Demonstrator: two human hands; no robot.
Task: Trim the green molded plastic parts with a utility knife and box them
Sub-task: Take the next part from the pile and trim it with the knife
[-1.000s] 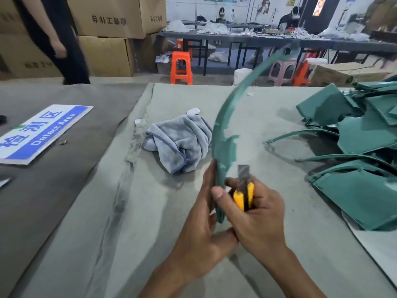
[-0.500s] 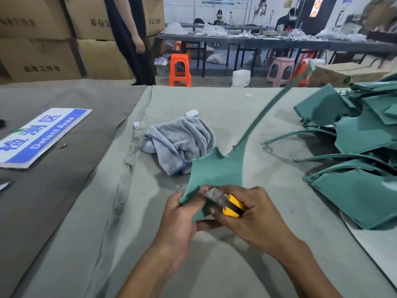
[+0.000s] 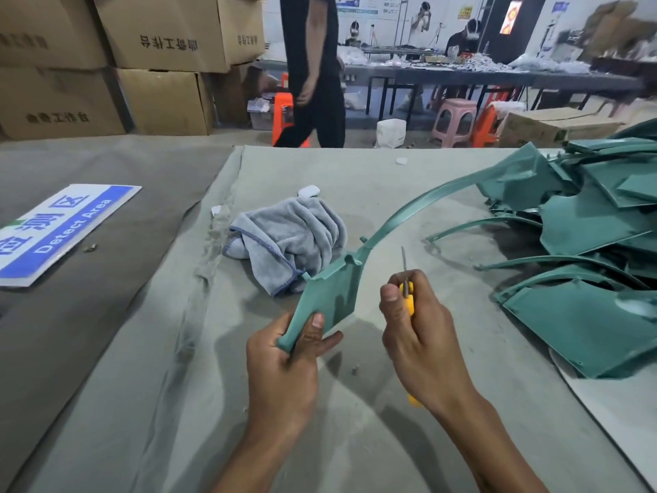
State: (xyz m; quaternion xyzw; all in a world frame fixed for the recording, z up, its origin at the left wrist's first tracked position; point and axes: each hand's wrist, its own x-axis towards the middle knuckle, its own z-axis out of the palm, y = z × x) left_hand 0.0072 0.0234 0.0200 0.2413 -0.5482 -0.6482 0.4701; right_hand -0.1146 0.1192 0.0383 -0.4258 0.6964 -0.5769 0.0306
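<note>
The left hand (image 3: 284,364) pinches the green part's (image 3: 330,297) flat lower corner, thumb on top, its long curved arm sweeping away beyond the fingers (image 3: 329,341). Just beside them, the right hand (image 3: 416,336) grips a yellow utility knife (image 3: 409,297), blade upright, apart from the part, above the bench (image 3: 355,439).

I see the green part (image 3: 329,297) as smooth moulded plastic with a dull sheen, like the pile of parts (image 3: 597,314) beside it. The knife (image 3: 407,282) has a yellow plastic body and bare metal blade. The towel (image 3: 295,236) is fluffy grey cloth; matt, wrinkled fabric covers my counter (image 3: 177,386).
</note>
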